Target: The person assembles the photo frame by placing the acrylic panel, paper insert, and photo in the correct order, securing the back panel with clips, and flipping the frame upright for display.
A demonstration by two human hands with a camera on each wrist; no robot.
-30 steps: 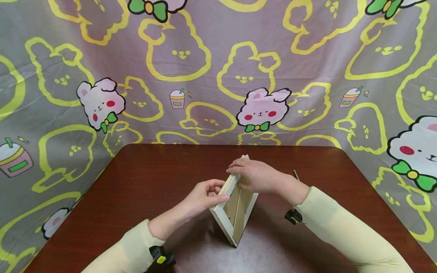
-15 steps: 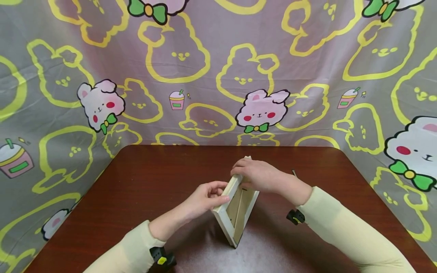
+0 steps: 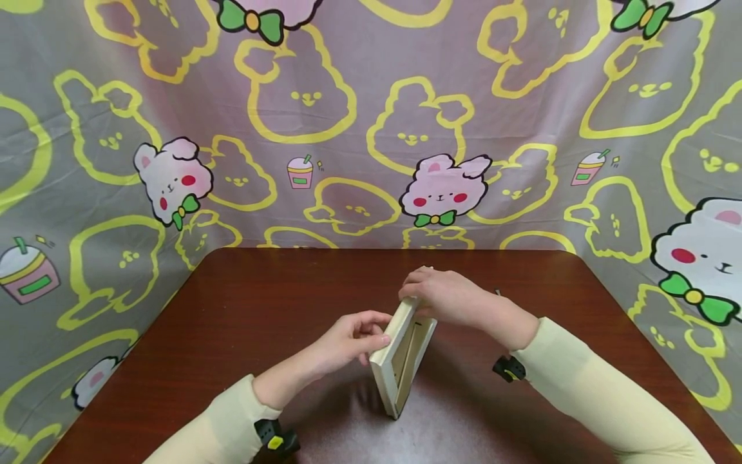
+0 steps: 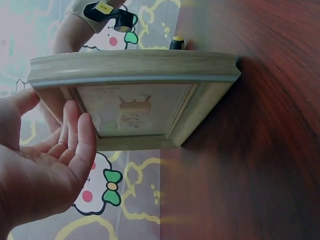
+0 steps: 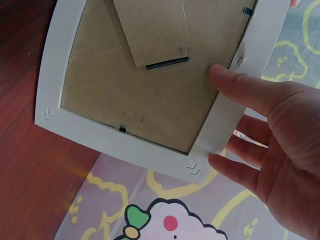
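Note:
A pale wooden picture frame (image 3: 401,361) stands on edge on the table, its back facing right. My left hand (image 3: 350,338) pinches the near end of its top edge, thumb on top. Further along that edge, my right hand (image 3: 449,296) grips the frame. In the left wrist view, a printed picture (image 4: 134,112) shows inside the moulding, and the left fingers lie against the front side. The right wrist view gives the brown backing board (image 5: 150,100) with a stand flap (image 5: 155,35) and small dark tabs; the right thumb (image 5: 235,85) presses over the rim.
A thin dark rod-like end (image 3: 497,292) shows behind my right forearm on the brown table (image 3: 261,283). In the left wrist view, a black and yellow handle-like thing (image 4: 177,43) pokes out behind the frame. A patterned curtain (image 3: 348,96) encloses the table's back and sides.
The picture frame has turned so that its back appears narrower, its near top corner moving right. My right hand has shifted slightly right with it, and my left hand keeps its pinch.

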